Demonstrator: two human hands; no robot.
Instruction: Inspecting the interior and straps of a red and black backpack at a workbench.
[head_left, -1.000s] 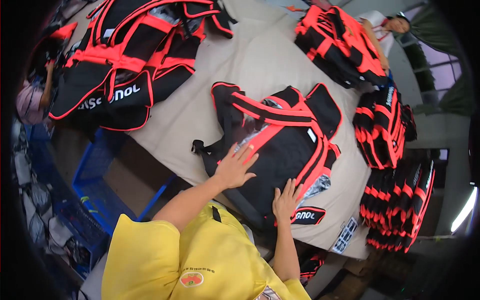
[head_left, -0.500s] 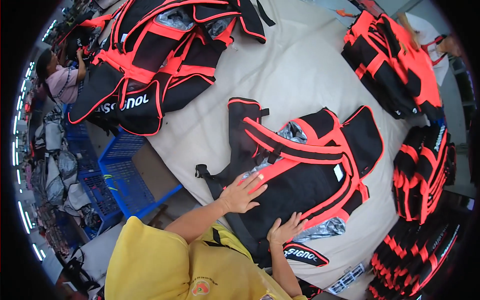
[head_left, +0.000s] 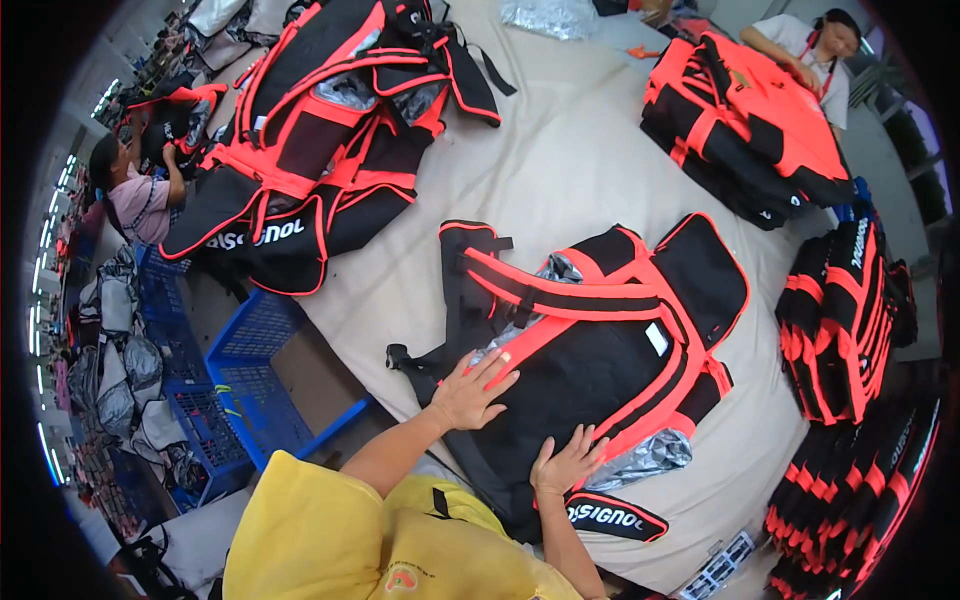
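Observation:
A black backpack (head_left: pixel 585 375) with bright orange-red trim lies spread on the pale cloth-covered table in front of me. Its padded shoulder strap (head_left: pixel 560 298) curves across the top, and crumpled silver lining (head_left: pixel 640 458) shows along the right edge. My left hand (head_left: pixel 468 396) rests flat on the panel's left side with its fingers spread. Lower down, my right hand (head_left: pixel 567 464) presses palm down near the bag's bottom edge, fingers also apart. Neither hand grips anything.
More such backpacks (head_left: pixel 300 150) are heaped at the far left. Stacks stand on the right, one (head_left: pixel 745 120) with a person in white (head_left: pixel 800 60) behind it. Blue plastic crates (head_left: pixel 265 385) stand beside the table at left. Another person (head_left: pixel 140 195) handles a bag beyond them.
The view has shifted a little, showing more of the person at the far right. Both my hands stay flat on the backpack in nearly the same places.

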